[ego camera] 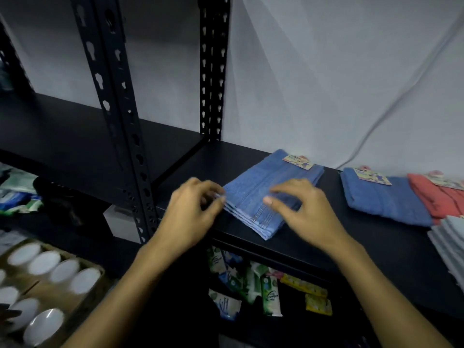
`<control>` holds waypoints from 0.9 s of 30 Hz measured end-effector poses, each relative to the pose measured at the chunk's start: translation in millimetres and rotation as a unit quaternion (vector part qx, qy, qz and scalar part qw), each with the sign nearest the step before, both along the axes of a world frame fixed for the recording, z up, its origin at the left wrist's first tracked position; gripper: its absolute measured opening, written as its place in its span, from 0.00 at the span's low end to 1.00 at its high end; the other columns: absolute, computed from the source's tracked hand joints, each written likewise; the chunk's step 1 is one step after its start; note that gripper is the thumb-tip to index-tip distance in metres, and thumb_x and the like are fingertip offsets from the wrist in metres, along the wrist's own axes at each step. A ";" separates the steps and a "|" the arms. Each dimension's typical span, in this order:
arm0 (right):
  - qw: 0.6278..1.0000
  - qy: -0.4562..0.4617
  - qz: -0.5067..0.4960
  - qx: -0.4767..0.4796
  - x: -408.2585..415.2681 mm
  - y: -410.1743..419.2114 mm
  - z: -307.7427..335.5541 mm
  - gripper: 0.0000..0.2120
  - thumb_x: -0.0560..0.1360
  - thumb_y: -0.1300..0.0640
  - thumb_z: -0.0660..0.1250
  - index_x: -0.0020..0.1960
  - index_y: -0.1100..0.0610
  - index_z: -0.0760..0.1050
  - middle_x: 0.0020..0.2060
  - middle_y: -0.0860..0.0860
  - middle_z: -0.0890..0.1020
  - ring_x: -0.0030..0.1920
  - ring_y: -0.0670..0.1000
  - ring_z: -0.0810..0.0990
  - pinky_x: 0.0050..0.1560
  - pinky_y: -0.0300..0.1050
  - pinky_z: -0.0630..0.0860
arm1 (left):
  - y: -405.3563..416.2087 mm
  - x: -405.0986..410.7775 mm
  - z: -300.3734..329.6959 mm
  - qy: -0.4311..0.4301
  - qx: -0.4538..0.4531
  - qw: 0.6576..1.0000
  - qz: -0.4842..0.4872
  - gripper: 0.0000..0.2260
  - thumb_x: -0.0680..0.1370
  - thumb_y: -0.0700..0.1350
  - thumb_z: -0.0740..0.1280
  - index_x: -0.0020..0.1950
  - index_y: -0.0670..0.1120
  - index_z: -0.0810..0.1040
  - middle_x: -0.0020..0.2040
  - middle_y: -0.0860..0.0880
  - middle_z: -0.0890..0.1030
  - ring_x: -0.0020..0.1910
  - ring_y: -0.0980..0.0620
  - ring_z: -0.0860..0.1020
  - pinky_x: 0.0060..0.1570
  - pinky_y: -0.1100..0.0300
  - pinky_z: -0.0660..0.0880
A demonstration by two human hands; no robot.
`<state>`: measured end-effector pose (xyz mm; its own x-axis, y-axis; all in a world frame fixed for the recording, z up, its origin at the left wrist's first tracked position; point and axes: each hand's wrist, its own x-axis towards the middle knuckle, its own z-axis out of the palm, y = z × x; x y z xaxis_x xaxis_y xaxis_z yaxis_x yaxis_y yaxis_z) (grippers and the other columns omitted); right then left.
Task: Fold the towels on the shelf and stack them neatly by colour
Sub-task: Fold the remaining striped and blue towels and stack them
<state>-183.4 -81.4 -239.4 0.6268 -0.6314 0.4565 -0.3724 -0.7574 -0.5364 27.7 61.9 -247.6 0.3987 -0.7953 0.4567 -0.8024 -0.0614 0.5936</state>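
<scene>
Bare left hand [192,209] and right hand [305,212], forearms unsleeved, no jewellery.

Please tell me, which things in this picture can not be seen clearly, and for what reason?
- Head view: the grey towels and the red towel are cut off by the right edge.
- The left hand is motion-blurred at the corner of the folded blue towel; its grip cannot be told.
- The print on the label is too small to read.
- The right hand hides part of that towel.

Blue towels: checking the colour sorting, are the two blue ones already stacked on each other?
No, the folded blue towel under the hands lies apart from the second blue towel, bare shelf between them.
</scene>
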 end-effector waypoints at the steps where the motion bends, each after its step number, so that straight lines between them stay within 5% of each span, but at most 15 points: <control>1: 0.999 0.015 0.028 -0.005 -3.9 19.2 -5.0 0.19 0.73 0.39 0.72 0.55 0.51 0.83 0.50 0.41 0.82 0.55 0.44 0.77 0.60 0.41 0.71 | -5.3 8.1 -0.3 0.013 0.016 1.000 0.018 0.07 0.77 0.54 0.72 0.54 0.56 0.82 0.45 0.56 0.78 0.43 0.60 0.77 0.46 0.67 0.70; 4: 0.994 0.065 0.046 -0.075 -9.7 43.2 -27.5 0.14 0.75 0.43 0.72 0.55 0.51 0.83 0.49 0.40 0.80 0.53 0.44 0.77 0.56 0.45 0.74 | -19.9 20.9 -3.1 0.039 0.090 0.995 -0.028 0.13 0.74 0.56 0.76 0.57 0.57 0.82 0.45 0.55 0.80 0.44 0.60 0.78 0.44 0.75 0.67; 7: 0.993 0.045 0.038 -0.100 -16.6 40.3 -38.9 0.08 0.77 0.54 0.72 0.55 0.54 0.84 0.50 0.43 0.81 0.52 0.44 0.78 0.53 0.49 0.78 | -24.7 23.7 -9.0 0.014 0.077 0.995 -0.054 0.11 0.73 0.48 0.78 0.54 0.54 0.85 0.42 0.55 0.81 0.43 0.59 0.78 0.44 0.77 0.67; 12: 0.991 0.039 0.043 -0.124 -32.4 38.2 -41.6 0.08 0.78 0.56 0.70 0.55 0.56 0.84 0.50 0.44 0.81 0.52 0.43 0.79 0.54 0.41 0.77 | -17.8 36.7 -12.4 0.022 0.063 0.998 -0.002 0.08 0.76 0.39 0.72 0.46 0.52 0.86 0.39 0.57 0.83 0.40 0.60 0.79 0.42 0.76 0.69; 15: 0.993 0.024 0.051 -0.105 -34.7 40.5 -40.2 0.09 0.77 0.56 0.70 0.55 0.56 0.85 0.51 0.44 0.82 0.54 0.41 0.79 0.56 0.32 0.74 | -16.6 29.6 -1.7 0.075 0.083 0.994 0.012 0.05 0.80 0.46 0.69 0.47 0.53 0.85 0.41 0.57 0.84 0.42 0.60 0.80 0.43 0.68 0.72; 18: 0.993 0.010 0.054 -0.106 -36.0 45.3 -42.5 0.11 0.78 0.55 0.69 0.57 0.56 0.84 0.52 0.44 0.81 0.55 0.40 0.78 0.57 0.32 0.74 | -26.7 7.5 1.8 0.063 0.154 0.986 0.025 0.16 0.76 0.64 0.69 0.44 0.51 0.82 0.40 0.55 0.82 0.44 0.55 0.80 0.45 0.58 0.76; 21: 0.990 0.040 0.049 -0.127 -40.6 55.3 -41.3 0.15 0.77 0.50 0.70 0.59 0.58 0.82 0.54 0.45 0.80 0.56 0.42 0.77 0.57 0.35 0.75 | -35.5 -6.2 5.0 0.046 0.206 0.977 0.018 0.13 0.75 0.59 0.71 0.42 0.52 0.76 0.41 0.53 0.80 0.44 0.50 0.80 0.43 0.54 0.77; 24: 0.974 0.082 0.034 -0.208 -41.0 63.9 -41.9 0.13 0.77 0.53 0.71 0.58 0.58 0.81 0.52 0.46 0.78 0.52 0.46 0.77 0.53 0.38 0.76 | -40.4 -9.1 19.8 0.171 0.157 0.972 -0.036 0.12 0.77 0.52 0.73 0.47 0.44 0.77 0.38 0.49 0.83 0.37 0.52 0.81 0.36 0.58 0.76; 27: 0.983 0.024 0.022 -0.179 -33.3 69.3 -36.3 0.09 0.76 0.59 0.73 0.56 0.59 0.82 0.47 0.46 0.76 0.48 0.45 0.75 0.49 0.34 0.74 | -40.6 -25.0 46.6 0.362 0.069 0.919 -0.139 0.11 0.79 0.44 0.72 0.52 0.37 0.76 0.36 0.44 0.84 0.33 0.50 0.83 0.37 0.55 0.82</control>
<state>-216.7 -12.1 -275.7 0.6767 -0.4071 0.6135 -0.3536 -0.9105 -0.2142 2.7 21.3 -201.0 0.3310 -0.9428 0.0396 -0.1960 -0.0277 0.9802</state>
